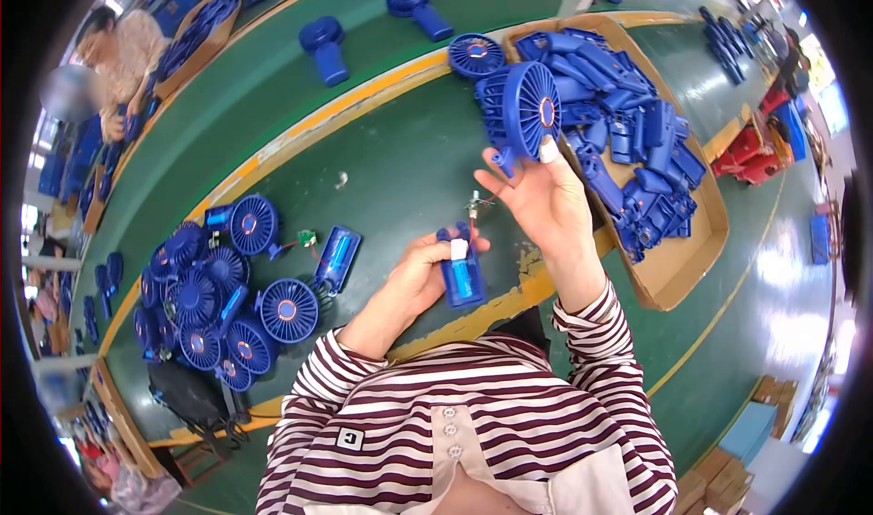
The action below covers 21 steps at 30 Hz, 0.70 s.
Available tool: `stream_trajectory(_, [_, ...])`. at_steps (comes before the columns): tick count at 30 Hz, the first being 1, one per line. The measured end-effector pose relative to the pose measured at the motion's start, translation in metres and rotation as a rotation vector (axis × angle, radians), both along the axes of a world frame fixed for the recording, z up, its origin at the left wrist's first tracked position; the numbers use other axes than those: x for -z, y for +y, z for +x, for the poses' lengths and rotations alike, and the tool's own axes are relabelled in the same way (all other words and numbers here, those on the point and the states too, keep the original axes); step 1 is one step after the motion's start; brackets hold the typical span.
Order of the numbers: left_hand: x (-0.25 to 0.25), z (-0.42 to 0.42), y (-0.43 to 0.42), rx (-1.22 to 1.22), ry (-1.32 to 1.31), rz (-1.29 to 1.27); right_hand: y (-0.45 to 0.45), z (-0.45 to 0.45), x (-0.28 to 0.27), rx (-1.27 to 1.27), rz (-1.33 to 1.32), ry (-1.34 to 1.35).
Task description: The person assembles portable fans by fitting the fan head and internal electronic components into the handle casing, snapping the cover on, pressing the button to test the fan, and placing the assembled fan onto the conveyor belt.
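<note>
My left hand (pixel 420 274) is closed around a blue fan handle (pixel 466 287) with a light-blue battery inside it. One fingertip with a white cover presses on its upper end. A small circuit board (pixel 475 204) on thin wires sticks up from this handle. My right hand (pixel 546 201) grips a blue round fan head (pixel 532 110) by its lower edge, near its short neck. A white cover is on one fingertip there as well, and part of the grip is hidden behind the fan head.
A cardboard box (pixel 677 274) of blue handle shells stands at the right. Another fan head (pixel 476 55) lies beside it. A pile of fan heads (pixel 198 297) and a handle with a battery (pixel 337 260) are at the left. Two blue fans (pixel 325 49) lie beyond the yellow edge. A person (pixel 127 60) sits across.
</note>
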State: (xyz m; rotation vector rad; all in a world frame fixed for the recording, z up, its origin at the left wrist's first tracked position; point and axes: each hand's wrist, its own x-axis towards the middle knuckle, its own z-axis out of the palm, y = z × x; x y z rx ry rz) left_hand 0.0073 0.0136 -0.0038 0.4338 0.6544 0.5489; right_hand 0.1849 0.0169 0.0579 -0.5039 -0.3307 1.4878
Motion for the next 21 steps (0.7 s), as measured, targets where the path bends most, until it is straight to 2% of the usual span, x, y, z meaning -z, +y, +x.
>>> stream_trajectory(4, [-0.005,-0.020,-0.011,-0.051,-0.080,-0.215,0.002,-0.016,0.008,-0.105,-0.044,0.093])
stream_trajectory(7, [0.008,-0.033,-0.011,-0.125,-0.157,-0.192,-0.007,-0.025,0.008,-0.183,-0.037,0.087])
stream_trajectory(8, [0.004,-0.033,-0.011,-0.204,-0.090,-0.200,-0.011,-0.028,0.007,-0.204,-0.044,0.061])
stream_trajectory(11, [-0.009,-0.031,-0.004,-0.309,0.260,-0.089,-0.025,-0.035,0.013,-0.243,-0.095,-0.023])
stream_trajectory(14, [0.001,-0.037,-0.002,-0.313,0.308,0.036,-0.030,-0.042,0.017,-0.259,-0.137,-0.087])
stream_trajectory(16, [-0.002,-0.038,-0.003,-0.288,0.326,0.060,-0.027,-0.049,0.015,-0.114,-0.142,-0.307])
stream_trajectory(18, [-0.004,-0.037,-0.005,-0.205,0.316,0.163,-0.019,-0.050,0.026,-0.103,-0.118,-0.377])
stream_trajectory(21, [-0.008,-0.034,-0.009,-0.183,0.336,0.177,-0.012,-0.066,0.033,-0.074,-0.181,-0.462])
